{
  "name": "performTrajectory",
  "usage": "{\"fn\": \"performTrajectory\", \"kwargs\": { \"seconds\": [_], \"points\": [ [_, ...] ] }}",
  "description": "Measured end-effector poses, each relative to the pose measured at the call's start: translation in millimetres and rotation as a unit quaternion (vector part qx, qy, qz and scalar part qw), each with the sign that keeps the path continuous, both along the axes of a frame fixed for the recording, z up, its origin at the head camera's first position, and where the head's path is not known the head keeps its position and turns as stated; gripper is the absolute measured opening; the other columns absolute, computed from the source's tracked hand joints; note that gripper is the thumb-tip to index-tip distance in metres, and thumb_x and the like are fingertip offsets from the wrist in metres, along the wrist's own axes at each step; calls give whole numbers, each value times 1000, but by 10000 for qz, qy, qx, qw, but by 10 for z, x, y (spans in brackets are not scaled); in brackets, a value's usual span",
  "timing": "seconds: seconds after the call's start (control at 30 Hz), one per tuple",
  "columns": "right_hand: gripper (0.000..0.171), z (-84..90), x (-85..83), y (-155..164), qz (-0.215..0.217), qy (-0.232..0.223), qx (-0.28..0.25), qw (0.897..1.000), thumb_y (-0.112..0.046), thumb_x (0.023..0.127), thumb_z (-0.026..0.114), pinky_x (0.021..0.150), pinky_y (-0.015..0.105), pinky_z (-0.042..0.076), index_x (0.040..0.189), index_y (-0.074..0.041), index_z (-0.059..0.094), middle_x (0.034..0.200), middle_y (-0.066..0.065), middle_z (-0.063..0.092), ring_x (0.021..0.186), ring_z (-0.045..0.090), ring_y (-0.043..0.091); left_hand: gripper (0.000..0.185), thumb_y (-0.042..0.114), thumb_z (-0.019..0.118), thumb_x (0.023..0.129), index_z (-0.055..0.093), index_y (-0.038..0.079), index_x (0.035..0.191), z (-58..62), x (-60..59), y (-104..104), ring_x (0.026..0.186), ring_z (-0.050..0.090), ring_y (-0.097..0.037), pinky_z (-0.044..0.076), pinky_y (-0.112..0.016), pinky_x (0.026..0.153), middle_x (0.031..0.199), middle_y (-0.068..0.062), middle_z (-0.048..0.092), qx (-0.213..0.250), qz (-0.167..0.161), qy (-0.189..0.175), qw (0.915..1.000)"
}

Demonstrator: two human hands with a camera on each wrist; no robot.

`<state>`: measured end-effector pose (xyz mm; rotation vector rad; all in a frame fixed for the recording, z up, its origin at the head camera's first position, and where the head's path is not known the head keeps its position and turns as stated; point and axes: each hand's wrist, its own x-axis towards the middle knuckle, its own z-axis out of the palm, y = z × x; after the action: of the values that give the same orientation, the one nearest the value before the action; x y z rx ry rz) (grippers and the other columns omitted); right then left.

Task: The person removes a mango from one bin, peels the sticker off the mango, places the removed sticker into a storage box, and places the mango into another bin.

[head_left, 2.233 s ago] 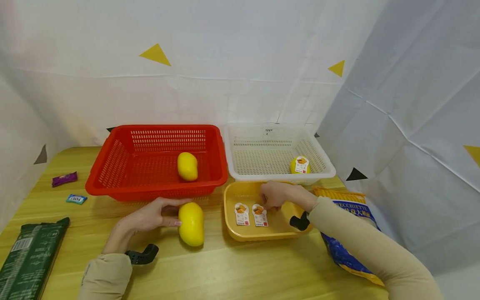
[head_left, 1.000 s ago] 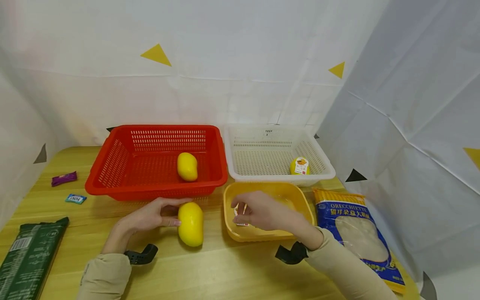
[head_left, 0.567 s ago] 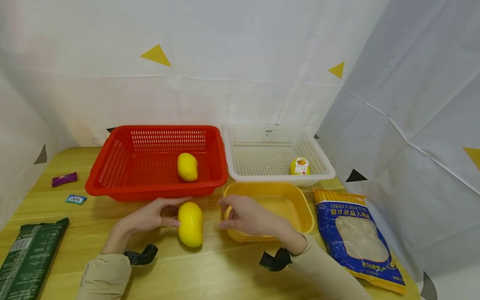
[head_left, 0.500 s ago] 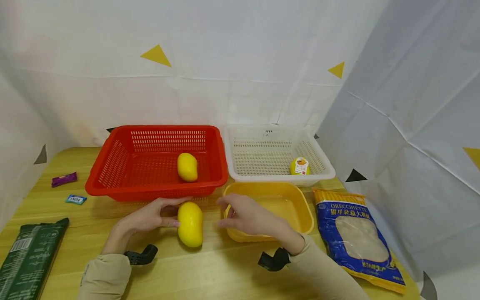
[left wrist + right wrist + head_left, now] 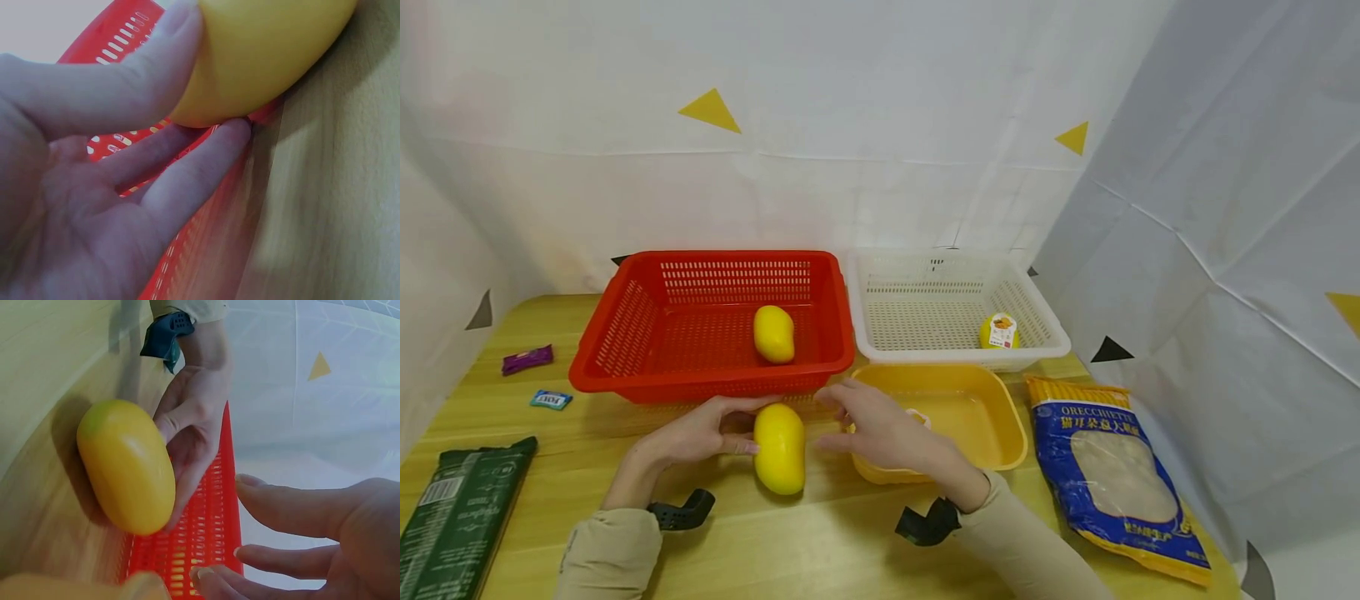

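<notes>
A yellow mango (image 5: 780,450) stands on the wooden table in front of the red basket. My left hand (image 5: 700,432) holds it from the left, thumb on the near side and fingers behind; the left wrist view shows the thumb and fingertips against the mango (image 5: 269,56). My right hand (image 5: 880,429) hovers over the left rim of the orange tray (image 5: 992,417), fingers spread toward the mango. In the right wrist view a gap shows between its thumb and fingers (image 5: 294,559), with nothing held. A picture sticker (image 5: 918,417) in the tray is mostly hidden behind this hand.
Another mango (image 5: 774,334) lies in the red basket (image 5: 625,325). The white basket (image 5: 917,321) holds a yellow fruit (image 5: 1000,332) bearing a sticker. A blue orecchiette bag (image 5: 1116,475) lies right; a green packet (image 5: 463,517) and two small wrapped sweets (image 5: 527,359) lie left.
My right hand has moved left from inside the orange tray, across the stickers, to the tray's left rim near the mango. My left hand keeps its hold on the mango.
</notes>
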<state>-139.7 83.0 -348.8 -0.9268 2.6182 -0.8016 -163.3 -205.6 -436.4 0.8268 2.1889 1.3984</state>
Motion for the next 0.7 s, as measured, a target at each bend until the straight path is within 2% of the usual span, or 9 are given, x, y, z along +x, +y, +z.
{"fn": "performTrajectory", "kwargs": {
  "seconds": [0.17, 0.27, 0.5, 0.7],
  "points": [
    [56, -53, 12, -121, -55, -262, -146, 9995, -28, 93, 73, 90, 26, 53, 140, -8, 53, 132, 10, 56, 109, 61, 25, 66, 21, 70, 93, 42, 6, 152, 2, 4, 1, 133, 48, -41, 38, -62, 110, 149, -16, 50, 51, -32, 17, 10000],
    [58, -96, 24, -201, -63, -317, -25, 9995, -29, 93, 72, 93, 26, 52, 142, -8, 50, 135, 9, 53, 112, 60, 24, 66, 21, 70, 93, 43, 7, 151, 5, 4, 3, 133, 49, -40, 39, -61, 109, 149, -15, 49, 79, -56, 34, 9999],
    [64, -220, 45, -347, 15, 138, 593, 9981, -32, 95, 70, 101, 29, 49, 148, -6, 44, 138, 10, 50, 116, 55, 18, 65, 20, 70, 93, 43, 5, 151, 2, -9, 6, 134, 48, -41, 40, -58, 110, 152, -18, 46, 100, -82, 24, 9999],
    [65, -346, 108, -440, -70, 44, 765, 9970, -33, 100, 61, 99, 31, 52, 152, -4, 34, 146, 17, 42, 114, 60, 22, 67, 20, 70, 93, 42, 4, 151, 8, -3, -9, 134, 48, -42, 41, -57, 109, 151, -20, 46, 98, -109, -62, 9999]
  ]
}}
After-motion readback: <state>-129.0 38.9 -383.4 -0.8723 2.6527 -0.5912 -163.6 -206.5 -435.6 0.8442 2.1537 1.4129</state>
